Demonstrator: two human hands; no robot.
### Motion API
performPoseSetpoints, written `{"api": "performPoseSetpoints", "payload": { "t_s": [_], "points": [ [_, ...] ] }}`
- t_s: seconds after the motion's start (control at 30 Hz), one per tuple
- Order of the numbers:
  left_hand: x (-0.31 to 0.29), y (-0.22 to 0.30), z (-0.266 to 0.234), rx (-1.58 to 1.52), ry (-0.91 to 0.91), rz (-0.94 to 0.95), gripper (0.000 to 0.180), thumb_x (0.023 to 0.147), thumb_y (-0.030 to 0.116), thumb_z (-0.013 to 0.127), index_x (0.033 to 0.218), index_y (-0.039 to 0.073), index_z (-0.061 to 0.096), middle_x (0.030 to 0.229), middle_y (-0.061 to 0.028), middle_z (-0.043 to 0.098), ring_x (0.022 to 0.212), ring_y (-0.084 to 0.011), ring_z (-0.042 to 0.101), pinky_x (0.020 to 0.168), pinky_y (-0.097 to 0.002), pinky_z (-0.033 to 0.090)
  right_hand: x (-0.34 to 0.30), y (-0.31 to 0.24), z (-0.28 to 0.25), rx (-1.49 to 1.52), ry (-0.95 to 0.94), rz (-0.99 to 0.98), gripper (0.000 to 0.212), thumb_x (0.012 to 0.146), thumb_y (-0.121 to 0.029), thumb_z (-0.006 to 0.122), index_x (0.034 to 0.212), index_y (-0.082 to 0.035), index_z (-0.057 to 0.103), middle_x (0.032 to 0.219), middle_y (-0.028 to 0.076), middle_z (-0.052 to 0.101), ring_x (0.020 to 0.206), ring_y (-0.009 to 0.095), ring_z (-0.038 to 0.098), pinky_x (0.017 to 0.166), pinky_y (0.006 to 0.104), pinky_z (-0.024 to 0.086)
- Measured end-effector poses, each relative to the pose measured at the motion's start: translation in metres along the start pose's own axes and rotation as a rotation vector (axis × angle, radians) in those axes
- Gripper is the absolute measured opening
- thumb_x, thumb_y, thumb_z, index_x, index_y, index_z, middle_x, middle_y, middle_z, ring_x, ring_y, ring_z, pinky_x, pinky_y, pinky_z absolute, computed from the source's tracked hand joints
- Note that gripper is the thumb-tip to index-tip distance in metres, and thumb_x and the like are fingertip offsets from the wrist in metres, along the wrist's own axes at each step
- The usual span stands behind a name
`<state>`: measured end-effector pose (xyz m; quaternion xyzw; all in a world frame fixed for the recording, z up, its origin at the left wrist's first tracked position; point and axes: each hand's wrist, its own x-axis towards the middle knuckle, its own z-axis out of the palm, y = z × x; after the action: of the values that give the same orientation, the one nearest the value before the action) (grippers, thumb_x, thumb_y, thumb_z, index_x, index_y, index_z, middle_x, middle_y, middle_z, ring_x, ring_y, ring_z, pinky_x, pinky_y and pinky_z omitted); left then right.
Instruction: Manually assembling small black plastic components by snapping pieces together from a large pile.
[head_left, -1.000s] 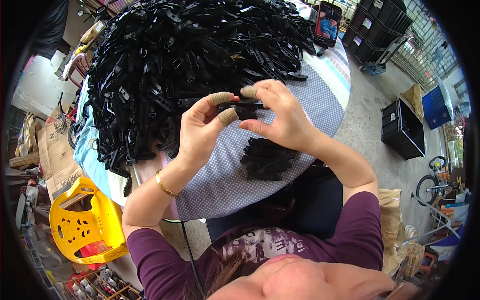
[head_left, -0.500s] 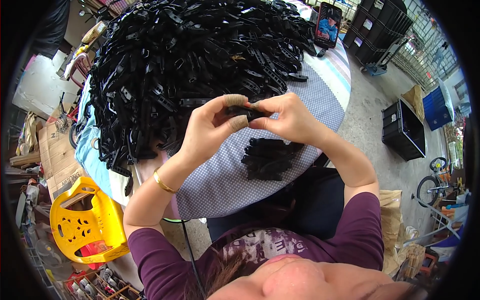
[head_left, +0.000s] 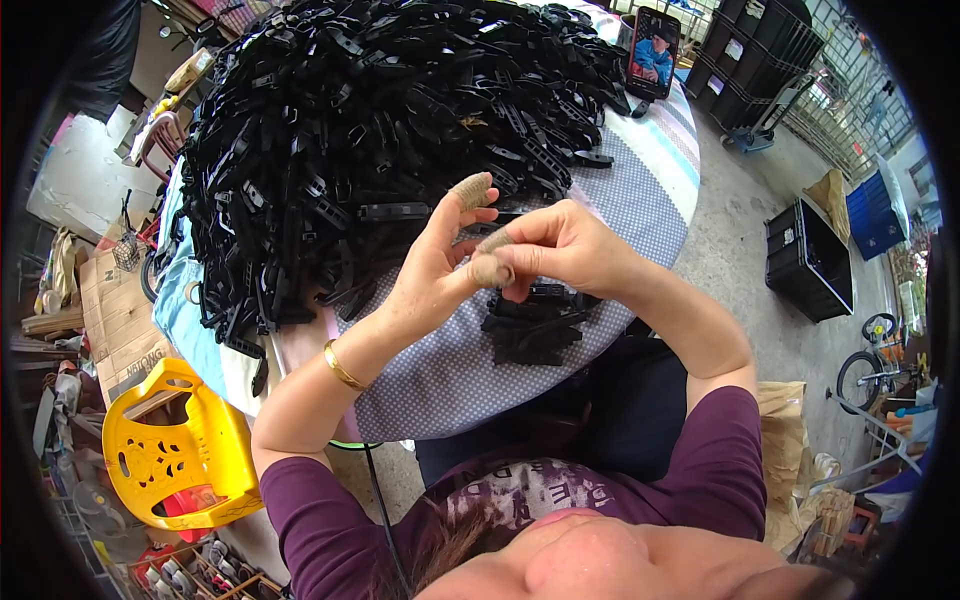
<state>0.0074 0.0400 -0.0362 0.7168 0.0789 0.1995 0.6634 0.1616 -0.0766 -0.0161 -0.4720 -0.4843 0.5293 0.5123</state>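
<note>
My left hand [head_left: 435, 270] is open above the table, its forefinger raised and its thumb stretched to the right. Tan tape wraps the forefinger tip and the thumb. Closed around that thumb's tape wrap [head_left: 490, 270], my right hand [head_left: 575, 250] presses with finger and thumb; a tan wrap also shows on its forefinger. Neither hand shows a black part in it. Just below the hands lies a small stack of black plastic strips [head_left: 540, 335]. Beyond them rises a big heap of similar black plastic parts [head_left: 380, 120].
A patterned cloth covers the round table [head_left: 430, 390]. A phone [head_left: 655, 55] stands upright at its far right edge. On the left is a yellow plastic chair [head_left: 180, 445]. Black crates [head_left: 755, 50] are stacked at the far right, and another black crate [head_left: 810, 260] sits on the floor.
The black part that both hands held is no longer between them. My left forefinger has lifted away, and my right fingers have moved down onto the left thumb's wrap.
</note>
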Motion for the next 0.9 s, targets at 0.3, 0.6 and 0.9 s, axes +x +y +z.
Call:
{"api": "performPoseSetpoints", "payload": {
  "t_s": [0.3, 0.6, 0.9],
  "points": [
    [-0.002, 0.002, -0.002, -0.075, -0.142, -0.037, 0.110, 0.060, 0.046, 0.083, 0.142, 0.003, 0.023, 0.140, -0.0148, 0.033, 0.128, -0.0254, 0.037, 0.103, -0.0398, 0.037, -0.007, -0.011, 0.004, 0.087, -0.121, 0.099, 0.015, 0.086, -0.007, 0.062, 0.094, 0.007, 0.062, 0.079, 0.010, 0.066, 0.071, 0.015, 0.065, 0.066, 0.0252, 0.055],
    [-0.008, 0.014, 0.015, -0.098, -0.097, 0.213, 0.066, 0.086, 0.015, 0.064, 0.139, 0.000, 0.027, 0.136, -0.0154, 0.040, 0.124, -0.0213, 0.042, 0.099, -0.0336, 0.040, -0.005, -0.003, 0.021, -0.012, -0.040, -0.037, 0.010, 0.089, -0.006, 0.055, 0.094, 0.003, 0.056, 0.085, 0.005, 0.062, 0.076, 0.012, 0.063, 0.069, 0.0247, 0.052],
    [0.000, 0.011, 0.018, 0.224, 0.366, 0.239, 0.033, 0.094, 0.009, 0.051, 0.125, 0.000, 0.046, 0.113, -0.0122, 0.057, 0.098, -0.0144, 0.056, 0.086, -0.0290, 0.046, -0.007, -0.004, 0.027, -0.785, 0.383, -0.635, 0.017, 0.076, -0.001, 0.069, 0.091, 0.003, 0.062, 0.077, 0.010, 0.065, 0.064, 0.016, 0.065, 0.058, 0.0252, 0.051]
  ]
}}
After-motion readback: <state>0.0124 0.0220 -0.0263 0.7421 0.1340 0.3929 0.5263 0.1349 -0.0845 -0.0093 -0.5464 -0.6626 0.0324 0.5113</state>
